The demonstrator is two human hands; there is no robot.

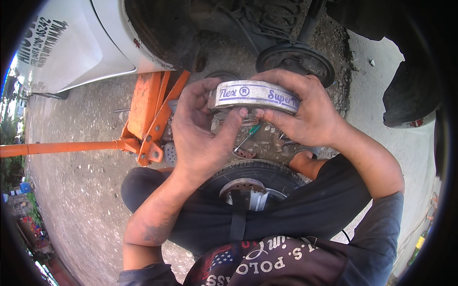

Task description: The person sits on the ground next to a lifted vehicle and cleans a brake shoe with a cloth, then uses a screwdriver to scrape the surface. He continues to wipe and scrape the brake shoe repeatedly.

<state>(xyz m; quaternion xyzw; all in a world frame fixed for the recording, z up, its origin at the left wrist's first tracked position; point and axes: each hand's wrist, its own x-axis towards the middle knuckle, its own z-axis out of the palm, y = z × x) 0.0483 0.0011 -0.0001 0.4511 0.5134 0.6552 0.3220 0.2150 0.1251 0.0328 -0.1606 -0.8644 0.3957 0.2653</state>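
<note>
My left hand and my right hand both grip a curved brake shoe with a pale, blue-printed lining, raised above my lap. Fingers of both hands wrap round its ends, the thumbs along its lower edge. A green-handled screwdriver lies on the ground below, among small metal parts. A tire on a wheel lies between my legs, with another curved shoe on it. The far side of the held shoe is hidden.
An orange floor jack stands at left, its long handle stretching leftward. A white car body is at upper left. The exposed wheel hub plate and coil spring are above my hands.
</note>
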